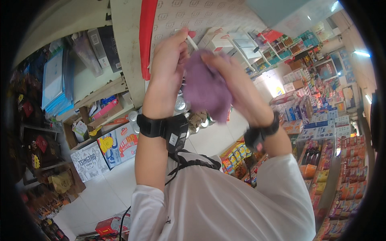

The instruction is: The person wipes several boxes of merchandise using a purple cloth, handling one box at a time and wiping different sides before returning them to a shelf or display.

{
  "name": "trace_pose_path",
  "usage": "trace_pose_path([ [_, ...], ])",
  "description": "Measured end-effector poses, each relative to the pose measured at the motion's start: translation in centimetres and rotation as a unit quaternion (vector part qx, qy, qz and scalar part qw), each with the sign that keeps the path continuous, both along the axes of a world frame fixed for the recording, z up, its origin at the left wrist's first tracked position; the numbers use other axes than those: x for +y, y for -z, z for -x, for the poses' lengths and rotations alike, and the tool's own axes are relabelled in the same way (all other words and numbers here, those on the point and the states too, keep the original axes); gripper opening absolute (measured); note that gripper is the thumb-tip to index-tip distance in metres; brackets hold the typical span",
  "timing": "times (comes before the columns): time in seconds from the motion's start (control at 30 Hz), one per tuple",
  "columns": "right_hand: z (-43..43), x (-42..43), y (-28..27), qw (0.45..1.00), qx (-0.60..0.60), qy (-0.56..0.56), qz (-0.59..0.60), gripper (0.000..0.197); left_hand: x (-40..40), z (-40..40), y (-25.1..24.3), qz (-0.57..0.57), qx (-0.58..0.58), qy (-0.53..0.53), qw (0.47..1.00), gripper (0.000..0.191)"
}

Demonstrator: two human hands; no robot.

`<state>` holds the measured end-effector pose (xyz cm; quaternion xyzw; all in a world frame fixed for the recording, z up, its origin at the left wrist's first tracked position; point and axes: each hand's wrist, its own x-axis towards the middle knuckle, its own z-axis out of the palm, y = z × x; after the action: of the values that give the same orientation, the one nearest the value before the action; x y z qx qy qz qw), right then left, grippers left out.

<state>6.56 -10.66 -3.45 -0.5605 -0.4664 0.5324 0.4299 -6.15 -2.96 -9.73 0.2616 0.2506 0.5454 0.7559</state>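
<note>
A thin white rod (193, 43) crosses in front of me, with my left hand (170, 55) closed around it near its upper end. My right hand (224, 67), blurred, grips a crumpled purple cloth (205, 86). The cloth hangs down from the fingers and covers the lower end of the rod. Whether the rod is loose or fixed to something, I cannot tell. Black bands with small devices circle both wrists.
Behind the hands stands a patterned white panel (187, 18) with a red edge (146, 39). Shelves (96, 84) with folders and boxes are at left. Several cans (181, 104) sit below the cloth. Beer cartons (89, 161) stand on the tiled floor; packed snack racks (346, 180) line the right.
</note>
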Motion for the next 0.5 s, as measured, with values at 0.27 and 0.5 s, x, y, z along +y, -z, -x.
trace_pose_path([
  [0.27,-0.2,-0.3,1.1,0.967,0.249,-0.004,0.054,0.026,-2.3,-1.5,-2.5,0.067,-0.01,-0.057,0.996,0.02],
  [0.5,-0.1,-3.3,0.5,0.937,0.335,-0.015,0.1,0.024,-1.5,-0.4,-2.0,-0.017,0.008,-0.038,0.999,0.025],
])
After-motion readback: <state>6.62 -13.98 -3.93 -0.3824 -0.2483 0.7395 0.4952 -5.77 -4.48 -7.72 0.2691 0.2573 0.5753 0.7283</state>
